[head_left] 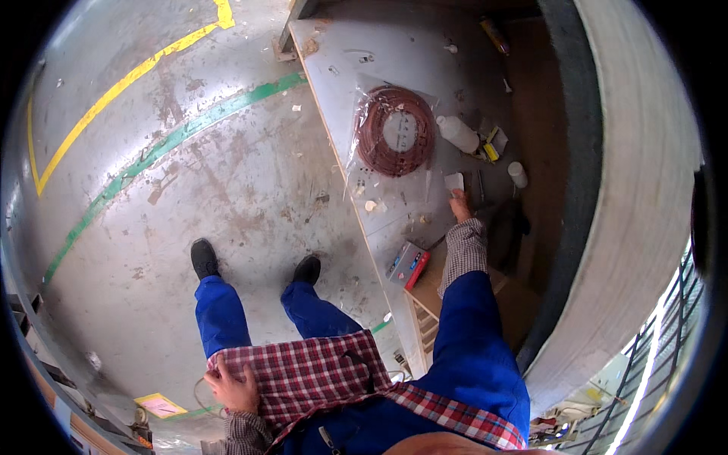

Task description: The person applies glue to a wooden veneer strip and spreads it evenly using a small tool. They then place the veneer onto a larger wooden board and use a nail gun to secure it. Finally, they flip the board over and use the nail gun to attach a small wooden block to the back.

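My right hand (pixel 459 206) reaches over the grey shelf board (pixel 387 216), its fingers closed on a small white flat piece (pixel 453 182) that I cannot make out further. Beyond it lies a coil of reddish-brown tubing or cable (pixel 371 140) in a clear plastic bag. At the lower left, my left hand (pixel 233 390) grips the edge of the red checked apron (pixel 311 368) I wear, holding it out in front of me. A thin dark rod (pixel 481 186) lies just right of my right hand.
A white bottle (pixel 457 133) lies beside a small yellow-and-white box (pixel 495 144); a white cup-like container (pixel 517 174) is near them. A grey-and-red box (pixel 408 264) rests at the shelf's near edge. A thick pale slab (pixel 637 189) overhangs on the right. Floor tape (pixel 174 144) runs at left.
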